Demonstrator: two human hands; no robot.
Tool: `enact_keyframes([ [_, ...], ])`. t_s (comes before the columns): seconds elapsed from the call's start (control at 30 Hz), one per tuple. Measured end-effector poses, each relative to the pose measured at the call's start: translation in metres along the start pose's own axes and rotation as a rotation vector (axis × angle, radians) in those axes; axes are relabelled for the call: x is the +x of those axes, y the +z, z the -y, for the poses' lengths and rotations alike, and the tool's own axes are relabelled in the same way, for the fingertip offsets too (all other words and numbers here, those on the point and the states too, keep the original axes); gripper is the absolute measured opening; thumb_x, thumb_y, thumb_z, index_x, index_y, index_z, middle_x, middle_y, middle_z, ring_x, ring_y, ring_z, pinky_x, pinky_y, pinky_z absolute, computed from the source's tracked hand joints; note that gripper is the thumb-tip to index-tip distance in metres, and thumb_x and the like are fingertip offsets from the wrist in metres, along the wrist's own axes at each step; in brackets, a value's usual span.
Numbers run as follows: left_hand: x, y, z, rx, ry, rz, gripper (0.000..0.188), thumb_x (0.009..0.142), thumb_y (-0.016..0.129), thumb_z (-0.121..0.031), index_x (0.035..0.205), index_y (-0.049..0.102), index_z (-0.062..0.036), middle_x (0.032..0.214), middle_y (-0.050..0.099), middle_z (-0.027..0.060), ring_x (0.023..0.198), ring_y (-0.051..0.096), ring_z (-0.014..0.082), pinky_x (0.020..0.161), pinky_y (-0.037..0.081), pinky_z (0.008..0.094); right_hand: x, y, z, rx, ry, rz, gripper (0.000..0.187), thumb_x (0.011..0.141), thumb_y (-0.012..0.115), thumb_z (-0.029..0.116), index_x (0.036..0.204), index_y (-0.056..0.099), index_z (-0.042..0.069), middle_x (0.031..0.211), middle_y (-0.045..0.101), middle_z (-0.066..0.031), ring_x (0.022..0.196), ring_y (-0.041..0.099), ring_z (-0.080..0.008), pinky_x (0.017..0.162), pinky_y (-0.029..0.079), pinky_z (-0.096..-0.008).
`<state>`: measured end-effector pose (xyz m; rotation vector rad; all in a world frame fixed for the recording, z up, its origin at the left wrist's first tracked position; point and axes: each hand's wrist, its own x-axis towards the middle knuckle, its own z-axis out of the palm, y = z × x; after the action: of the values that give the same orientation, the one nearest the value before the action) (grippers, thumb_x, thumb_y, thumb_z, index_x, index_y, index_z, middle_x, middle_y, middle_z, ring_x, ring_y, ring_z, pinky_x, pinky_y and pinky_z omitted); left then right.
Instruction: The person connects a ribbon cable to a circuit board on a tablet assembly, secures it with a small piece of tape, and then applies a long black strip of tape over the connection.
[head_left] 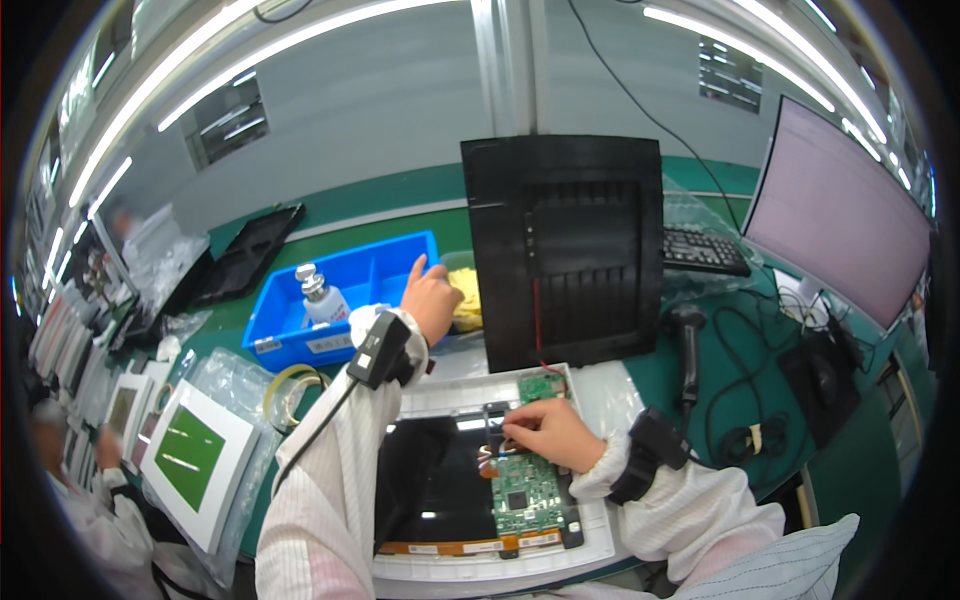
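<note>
Lower centre: rectangular white-framed panel [592,540], glossy black inside, bearing a green circuit board [530,490]. Right hand [555,433] at the board's upper end, fingertips drawn narrow; cannot tell if anything is pinched. Left hand [432,303], mid-frame, index finger extended, others curled; cannot tell if it holds anything. Beside it: smooth blue tray [400,262], 1 rounded bottle [325,304] inside; crumpled yellow material [466,296].

Head-worn fisheye view from near above both hands [433,303], downward and forward across the green bench [655,382].
</note>
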<state>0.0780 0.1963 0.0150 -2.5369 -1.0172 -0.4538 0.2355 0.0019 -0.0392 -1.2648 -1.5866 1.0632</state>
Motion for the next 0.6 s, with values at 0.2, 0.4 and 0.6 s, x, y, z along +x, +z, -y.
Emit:
enact_keyframes([
  [0.2, -0.0002, 0.0100, 0.0033, -0.123, 0.050, -0.171, 0.016, 0.066, 0.062, -0.004, 0.078, 0.070, -0.0109, 0.084, 0.064, 0.0091, 0.099, 0.053, 0.0222, 0.102, 0.026, 0.0481, 0.0004, 0.0000, 0.0009, -0.013, -0.003, 0.000, 0.016, 0.079, 0.061, 0.005, 0.091, 0.064, -0.005, 0.078, 0.066, -0.0093, 0.069, 0.063, -0.0125, 0.063, 0.050, -0.0220],
  [0.4, -0.0002, 0.0084, 0.0051, -0.280, -0.003, -0.167, 0.015, 0.064, 0.064, -0.005, 0.076, 0.070, -0.0099, 0.079, 0.062, 0.0098, 0.093, 0.054, 0.0239, 0.101, 0.028, 0.0472, -0.0004, 0.0000, 0.0020, 0.038, 0.021, 0.002, 0.016, 0.079, 0.061, 0.005, 0.091, 0.064, -0.005, 0.077, 0.066, -0.0093, 0.070, 0.063, -0.0125, 0.063, 0.050, -0.0220],
  [0.6, 0.0059, 0.0119, -0.0042, -0.150, 0.008, -0.236, 0.016, 0.063, 0.063, -0.006, 0.078, 0.069, -0.0094, 0.072, 0.060, 0.0089, 0.090, 0.052, 0.0247, 0.099, 0.027, 0.0477, -0.0016, 0.0003, 0.0029, 0.047, 0.021, -0.013, 0.015, 0.078, 0.062, 0.006, 0.090, 0.065, -0.004, 0.078, 0.066, -0.0093, 0.069, 0.063, -0.0121, 0.063, 0.050, -0.0220],
])
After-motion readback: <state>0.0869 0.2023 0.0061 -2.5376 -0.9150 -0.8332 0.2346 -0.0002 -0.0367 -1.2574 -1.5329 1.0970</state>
